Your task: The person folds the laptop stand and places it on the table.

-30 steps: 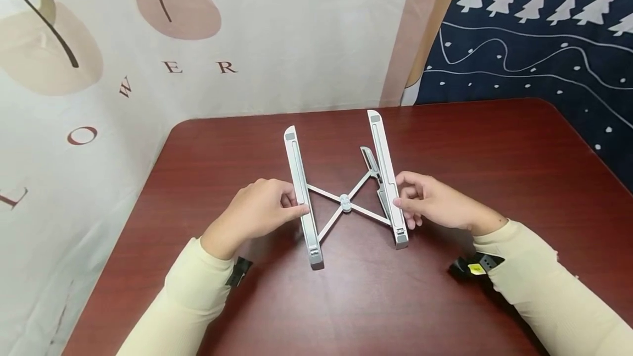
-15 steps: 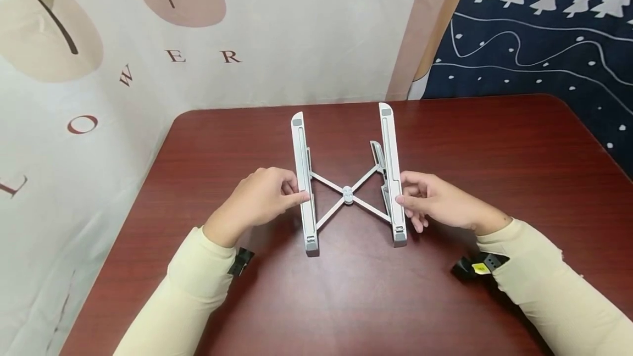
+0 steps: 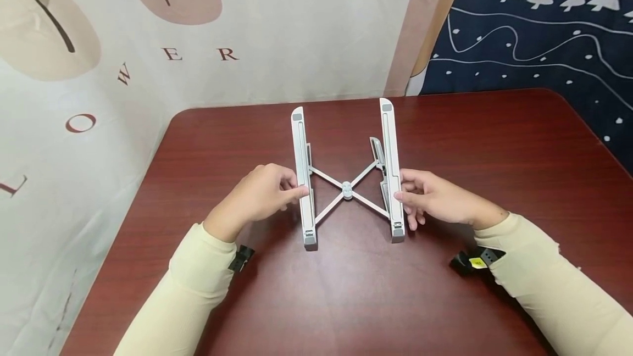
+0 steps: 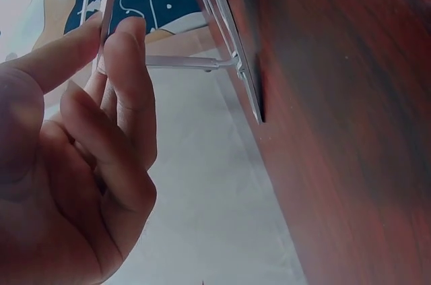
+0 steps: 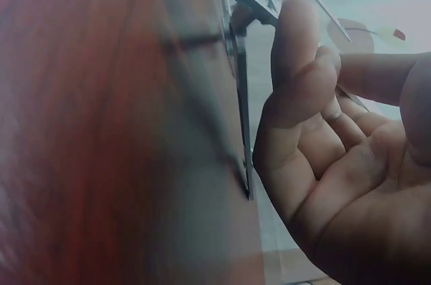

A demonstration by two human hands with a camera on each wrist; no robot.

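Observation:
A silver folding laptop stand is spread on the table, its two long rails joined by crossed bars at a central hub. My left hand pinches the left rail between thumb and fingers, the thumb lying on top. On the other side my right hand grips the right rail the same way, its lower fingers loosely bent beneath. In the left wrist view, the left fingers curl at the rail's edge. The right fingers hold the metal close beside a support leg in the right wrist view.
The reddish-brown table has rounded far corners. Behind it hang a pale cloth with letters and a dark blue cloth with white trees. A black strapped wrist camera sits under the right sleeve.
The left rail has swung from slanted to nearly upright in view, and the two rails now stand more parallel. The left rail's support leg has come into sight. Both hands keep their hold.

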